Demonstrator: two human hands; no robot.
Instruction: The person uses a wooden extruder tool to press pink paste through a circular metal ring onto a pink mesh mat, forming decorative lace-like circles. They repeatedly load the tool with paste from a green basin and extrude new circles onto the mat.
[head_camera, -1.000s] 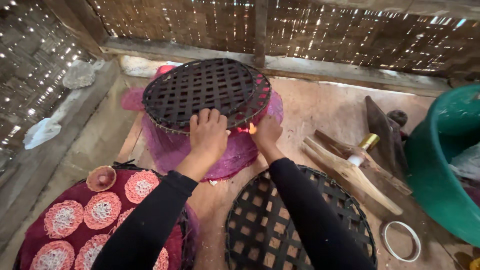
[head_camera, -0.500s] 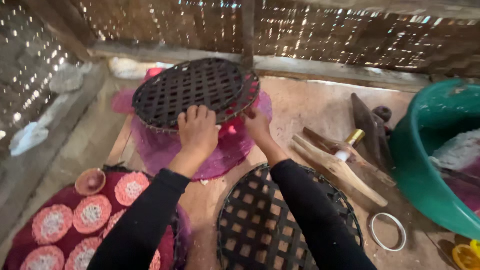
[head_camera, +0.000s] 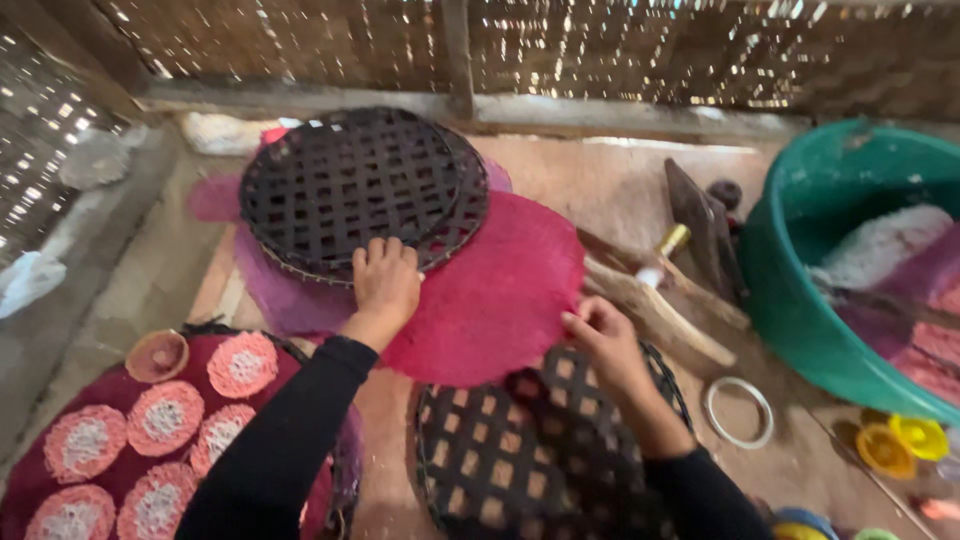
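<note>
My left hand grips the near rim of a round dark woven tray, which is tilted up over a stack of thin pink-purple discs. My right hand pinches the right edge of one large red-pink disc, which lies partly drawn out from under that tray toward me. Its near edge overlaps a second dark woven tray lying flat in front of me. Both arms wear black sleeves.
At lower left lies a dark red mat with several small pink-and-white rounds and a small brown bowl. A green tub stands right, with wooden sticks, a white ring and yellow lids near it. A woven wall runs behind.
My right hand has pulled the red-pink disc out from under the tilted tray, rightward and toward me. My left hand stays on the tray's rim. The view has shifted left.
</note>
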